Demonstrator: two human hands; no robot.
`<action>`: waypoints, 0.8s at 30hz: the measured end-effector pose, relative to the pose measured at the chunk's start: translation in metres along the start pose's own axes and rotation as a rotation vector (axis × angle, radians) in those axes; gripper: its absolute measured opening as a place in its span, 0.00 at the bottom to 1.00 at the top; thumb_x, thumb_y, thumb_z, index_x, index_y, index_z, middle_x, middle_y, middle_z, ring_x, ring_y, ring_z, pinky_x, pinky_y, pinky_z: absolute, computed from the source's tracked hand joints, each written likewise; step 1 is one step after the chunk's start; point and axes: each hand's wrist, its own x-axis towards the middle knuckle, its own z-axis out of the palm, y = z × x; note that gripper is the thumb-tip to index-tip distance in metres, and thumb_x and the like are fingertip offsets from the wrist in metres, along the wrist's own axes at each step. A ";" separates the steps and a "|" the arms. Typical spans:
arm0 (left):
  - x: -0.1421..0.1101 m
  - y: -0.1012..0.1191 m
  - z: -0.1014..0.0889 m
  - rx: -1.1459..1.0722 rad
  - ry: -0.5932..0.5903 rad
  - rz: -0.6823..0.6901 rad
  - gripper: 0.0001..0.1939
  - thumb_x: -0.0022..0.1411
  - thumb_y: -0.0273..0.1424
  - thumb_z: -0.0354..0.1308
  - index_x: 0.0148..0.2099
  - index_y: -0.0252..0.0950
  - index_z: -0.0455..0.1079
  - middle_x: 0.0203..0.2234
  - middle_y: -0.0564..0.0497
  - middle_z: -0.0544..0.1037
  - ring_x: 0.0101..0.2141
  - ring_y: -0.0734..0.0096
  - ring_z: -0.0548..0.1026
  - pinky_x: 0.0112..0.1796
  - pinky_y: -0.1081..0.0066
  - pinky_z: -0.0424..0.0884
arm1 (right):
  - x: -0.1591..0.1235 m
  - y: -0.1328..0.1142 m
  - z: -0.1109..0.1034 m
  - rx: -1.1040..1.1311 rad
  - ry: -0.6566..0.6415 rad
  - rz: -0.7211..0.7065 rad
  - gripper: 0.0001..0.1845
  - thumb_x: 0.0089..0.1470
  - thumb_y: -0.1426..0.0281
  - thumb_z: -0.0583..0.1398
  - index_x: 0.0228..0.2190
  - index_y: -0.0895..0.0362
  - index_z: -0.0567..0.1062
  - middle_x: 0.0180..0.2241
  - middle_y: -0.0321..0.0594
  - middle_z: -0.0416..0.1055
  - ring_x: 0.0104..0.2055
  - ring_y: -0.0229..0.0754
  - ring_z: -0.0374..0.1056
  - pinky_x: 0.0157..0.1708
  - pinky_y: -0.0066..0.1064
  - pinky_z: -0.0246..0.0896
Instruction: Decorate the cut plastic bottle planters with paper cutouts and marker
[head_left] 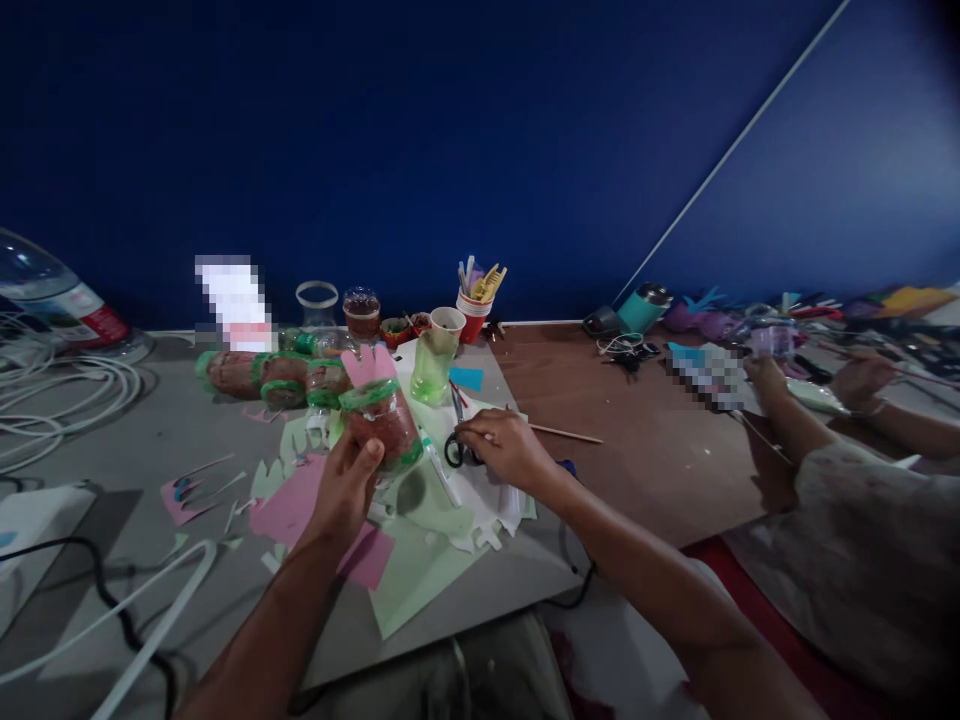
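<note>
My left hand (346,478) is wrapped round a painted plastic cup (382,425), brown in the middle with green bands at top and bottom. Pink paper strips (367,366) stand up from its rim. To the right, my right hand (506,447) has its fingers closed at the black handles of a pair of scissors (453,450); one loop shows and the rest of the handles is under my fingers. A marker (439,465) lies between the two hands on pale paper sheets (420,575). Pink paper (289,505) lies beneath my left forearm.
Behind stand a green-tinted cup (435,360) and red cups holding wooden cutlery (476,310). A row of similar painted cups (262,378) lies back left. White cable (90,400) and a large bottle (64,305) are far left. Rightward are a stick (566,434), a teal flask (643,307) and another person's hands (862,380).
</note>
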 end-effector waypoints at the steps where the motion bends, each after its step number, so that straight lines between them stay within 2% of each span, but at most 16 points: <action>1: 0.000 0.000 -0.001 -0.005 -0.001 0.014 0.23 0.44 0.41 0.68 0.42 0.36 0.73 0.37 0.47 0.79 0.41 0.59 0.76 0.42 0.66 0.72 | 0.001 0.000 0.001 -0.072 -0.057 -0.017 0.11 0.56 0.72 0.55 0.34 0.57 0.78 0.31 0.41 0.75 0.35 0.39 0.70 0.38 0.28 0.60; 3: 0.001 -0.002 -0.002 -0.010 -0.008 0.036 0.23 0.46 0.40 0.67 0.44 0.36 0.72 0.38 0.47 0.79 0.42 0.59 0.75 0.41 0.66 0.72 | 0.001 0.000 0.005 -0.252 -0.178 -0.098 0.13 0.57 0.74 0.55 0.40 0.56 0.77 0.33 0.41 0.74 0.36 0.41 0.68 0.39 0.30 0.58; 6: 0.001 -0.006 -0.005 -0.016 -0.028 0.048 0.22 0.48 0.40 0.65 0.45 0.36 0.71 0.39 0.46 0.78 0.42 0.60 0.75 0.41 0.66 0.71 | 0.001 0.000 0.016 -0.528 -0.333 -0.312 0.18 0.56 0.76 0.55 0.48 0.53 0.71 0.37 0.44 0.70 0.37 0.43 0.65 0.38 0.34 0.56; 10: 0.001 -0.009 -0.007 0.014 -0.063 0.014 0.23 0.49 0.40 0.65 0.47 0.36 0.70 0.39 0.46 0.78 0.41 0.59 0.75 0.40 0.65 0.70 | 0.004 0.005 0.031 -0.681 -0.420 -0.588 0.11 0.60 0.70 0.52 0.42 0.56 0.71 0.36 0.43 0.66 0.36 0.43 0.61 0.35 0.34 0.54; 13: 0.000 -0.010 -0.007 0.036 -0.080 0.008 0.23 0.49 0.40 0.65 0.46 0.35 0.70 0.39 0.46 0.78 0.41 0.60 0.75 0.41 0.65 0.69 | 0.009 0.006 0.032 -0.695 -0.433 -0.703 0.11 0.62 0.69 0.49 0.36 0.57 0.70 0.36 0.42 0.65 0.35 0.41 0.60 0.34 0.34 0.54; 17: 0.000 -0.012 -0.008 0.054 -0.066 0.007 0.23 0.50 0.41 0.64 0.47 0.36 0.70 0.41 0.46 0.77 0.44 0.60 0.74 0.43 0.66 0.69 | 0.009 0.006 0.020 -0.686 -0.327 -0.834 0.10 0.62 0.74 0.47 0.37 0.58 0.68 0.42 0.44 0.66 0.32 0.38 0.60 0.36 0.34 0.56; 19: 0.000 -0.011 -0.009 0.062 -0.042 0.018 0.24 0.49 0.41 0.65 0.47 0.37 0.70 0.42 0.47 0.77 0.45 0.60 0.73 0.44 0.67 0.69 | 0.005 0.011 0.013 -0.643 -0.249 -0.848 0.08 0.61 0.75 0.48 0.38 0.58 0.67 0.46 0.47 0.66 0.32 0.37 0.62 0.37 0.34 0.58; 21: 0.001 -0.010 -0.009 0.063 -0.013 0.021 0.23 0.48 0.41 0.65 0.45 0.37 0.71 0.42 0.47 0.77 0.44 0.61 0.74 0.44 0.67 0.69 | -0.001 0.020 0.006 -0.545 -0.173 -0.806 0.07 0.60 0.76 0.49 0.37 0.58 0.66 0.47 0.48 0.66 0.34 0.37 0.64 0.38 0.34 0.59; 24: 0.001 -0.010 -0.009 0.071 0.016 0.016 0.24 0.47 0.42 0.66 0.45 0.36 0.71 0.41 0.46 0.78 0.44 0.60 0.74 0.44 0.67 0.69 | -0.009 0.031 -0.008 -0.276 -0.039 -0.664 0.06 0.56 0.76 0.53 0.38 0.56 0.65 0.43 0.46 0.70 0.39 0.40 0.67 0.39 0.33 0.61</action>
